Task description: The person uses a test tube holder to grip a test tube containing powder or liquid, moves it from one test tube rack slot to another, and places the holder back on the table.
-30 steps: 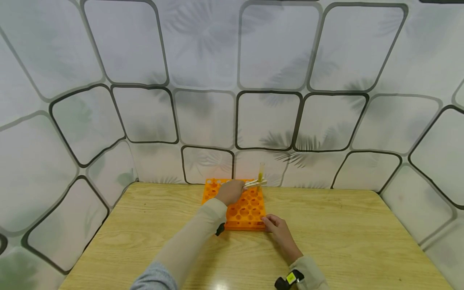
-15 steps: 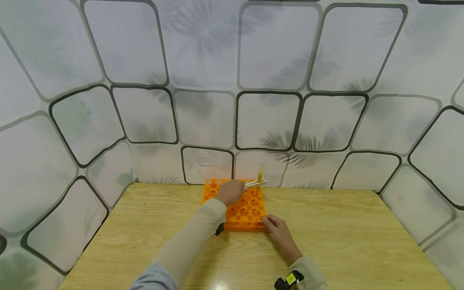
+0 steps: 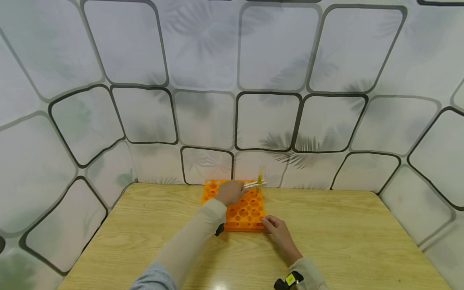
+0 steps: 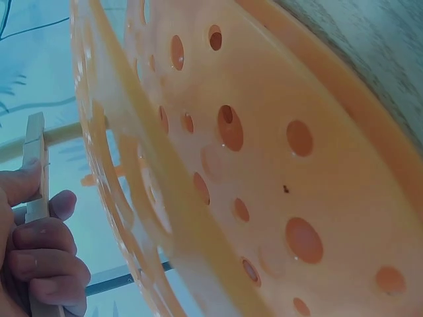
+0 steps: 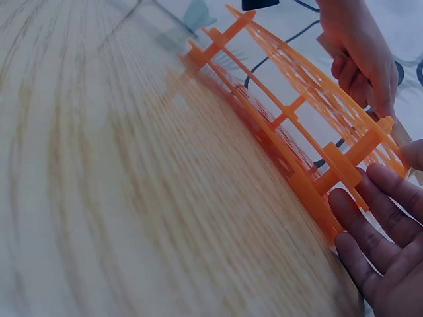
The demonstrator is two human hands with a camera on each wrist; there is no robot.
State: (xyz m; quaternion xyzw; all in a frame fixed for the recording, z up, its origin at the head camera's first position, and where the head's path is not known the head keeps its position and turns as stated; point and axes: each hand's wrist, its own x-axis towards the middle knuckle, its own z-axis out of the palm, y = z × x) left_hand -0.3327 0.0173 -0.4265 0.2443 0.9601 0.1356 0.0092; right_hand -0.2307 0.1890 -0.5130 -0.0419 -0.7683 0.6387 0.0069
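Observation:
In the head view, my left hand (image 3: 230, 192) reaches over the orange test tube rack (image 3: 244, 212) and grips a wooden test tube clamp (image 3: 251, 185). The clamp's far end is around a glass test tube (image 3: 261, 174) with yellow liquid, which stands upright at the rack's back right. The left wrist view shows curled fingers (image 4: 49, 257) and the thumb around the clamp (image 4: 36, 158). My right hand (image 3: 280, 233) holds the rack's near right corner. In the right wrist view, its fingers (image 5: 377, 231) lie along the rack's side, with the thumb near the top plate.
The rack stands near the back of a wooden table (image 3: 344, 233), close to a patterned wall covering (image 3: 206, 112). Round holes of several sizes cover the rack's top plate. My left forearm (image 3: 192, 237) crosses in front of the rack's left side.
The test tube has sunk slightly lower at the rack's back right. Both hands stay nearly where they were, the left on the clamp and the right at the rack's corner.

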